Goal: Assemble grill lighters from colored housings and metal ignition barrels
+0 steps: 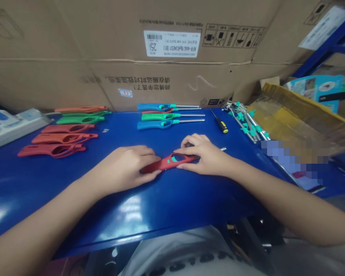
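As both grips close on it, the red lighter body [172, 163] sits between the left hand [123, 168] and right hand [204, 155] on the blue table [74, 203]; forearms angle inward (wrists low); blue and green lighters [169, 117] lie beyond, against a cardboard carton [172, 80], its contents hidden.

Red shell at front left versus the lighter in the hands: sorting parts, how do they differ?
The red shell lies apart on the blue table, while the red lighter sits between the left hand and right hand. The lighter shows a teal insert; the shell shows none. Both have an oval opening.
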A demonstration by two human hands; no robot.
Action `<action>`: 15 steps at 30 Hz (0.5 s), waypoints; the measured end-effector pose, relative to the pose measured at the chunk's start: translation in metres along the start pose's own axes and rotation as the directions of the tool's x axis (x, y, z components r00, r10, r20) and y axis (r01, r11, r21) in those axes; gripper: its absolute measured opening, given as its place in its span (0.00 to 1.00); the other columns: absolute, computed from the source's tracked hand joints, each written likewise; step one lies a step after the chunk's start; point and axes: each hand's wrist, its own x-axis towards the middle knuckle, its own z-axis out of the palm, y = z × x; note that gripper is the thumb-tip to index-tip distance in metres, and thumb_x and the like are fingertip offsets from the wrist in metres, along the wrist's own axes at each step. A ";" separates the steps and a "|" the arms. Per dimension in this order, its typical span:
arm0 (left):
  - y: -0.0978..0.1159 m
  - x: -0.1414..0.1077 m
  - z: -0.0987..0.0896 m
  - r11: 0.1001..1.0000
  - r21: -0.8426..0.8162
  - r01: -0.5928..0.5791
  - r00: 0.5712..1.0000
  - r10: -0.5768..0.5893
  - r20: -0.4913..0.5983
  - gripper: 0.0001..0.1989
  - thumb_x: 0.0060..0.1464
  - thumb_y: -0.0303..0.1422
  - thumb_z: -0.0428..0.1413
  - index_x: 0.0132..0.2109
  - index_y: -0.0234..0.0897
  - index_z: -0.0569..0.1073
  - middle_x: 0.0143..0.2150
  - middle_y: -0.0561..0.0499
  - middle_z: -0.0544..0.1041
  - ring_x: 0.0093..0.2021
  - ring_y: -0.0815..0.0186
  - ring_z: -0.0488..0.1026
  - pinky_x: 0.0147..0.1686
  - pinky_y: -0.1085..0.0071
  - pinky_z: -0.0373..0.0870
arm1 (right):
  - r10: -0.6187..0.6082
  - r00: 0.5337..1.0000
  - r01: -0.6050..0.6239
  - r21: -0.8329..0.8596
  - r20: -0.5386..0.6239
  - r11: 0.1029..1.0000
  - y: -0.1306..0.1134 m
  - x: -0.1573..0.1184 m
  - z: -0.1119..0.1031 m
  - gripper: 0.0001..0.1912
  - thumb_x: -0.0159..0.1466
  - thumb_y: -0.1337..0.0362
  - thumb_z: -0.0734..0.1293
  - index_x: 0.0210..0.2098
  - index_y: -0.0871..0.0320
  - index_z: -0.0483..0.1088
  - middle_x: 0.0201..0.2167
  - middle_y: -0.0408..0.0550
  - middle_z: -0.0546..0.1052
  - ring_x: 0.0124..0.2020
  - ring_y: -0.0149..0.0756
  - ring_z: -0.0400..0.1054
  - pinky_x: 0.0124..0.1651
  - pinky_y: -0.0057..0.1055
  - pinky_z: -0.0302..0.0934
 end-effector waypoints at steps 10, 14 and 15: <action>0.013 0.003 0.008 0.983 0.182 0.010 1.000 -0.008 -0.014 0.09 0.62 0.34 0.55 0.43 0.36 0.78 0.38 0.47 0.79 0.37 0.60 0.77 0.36 0.67 0.71 | -0.181 0.979 0.200 -0.306 0.092 0.931 -0.004 -0.002 -0.005 0.24 0.68 0.55 0.67 0.57 0.63 0.74 0.45 0.57 0.76 0.45 0.47 0.66 0.48 0.43 0.58; 0.012 0.004 0.015 0.983 0.183 0.003 0.997 0.011 -0.074 0.12 0.66 0.34 0.52 0.50 0.35 0.77 0.41 0.45 0.80 0.41 0.59 0.77 0.39 0.66 0.72 | -0.260 0.960 0.278 -0.336 0.101 0.900 0.000 -0.001 -0.007 0.17 0.69 0.59 0.65 0.51 0.63 0.76 0.39 0.55 0.78 0.42 0.44 0.67 0.45 0.40 0.56; 0.011 0.004 0.017 0.986 0.164 0.006 0.996 0.008 -0.085 0.13 0.68 0.35 0.50 0.51 0.36 0.76 0.42 0.45 0.79 0.41 0.60 0.77 0.40 0.66 0.72 | -0.277 0.957 0.291 -0.328 0.087 0.899 0.002 -0.001 -0.007 0.16 0.70 0.59 0.65 0.49 0.62 0.77 0.38 0.54 0.78 0.41 0.43 0.68 0.44 0.39 0.55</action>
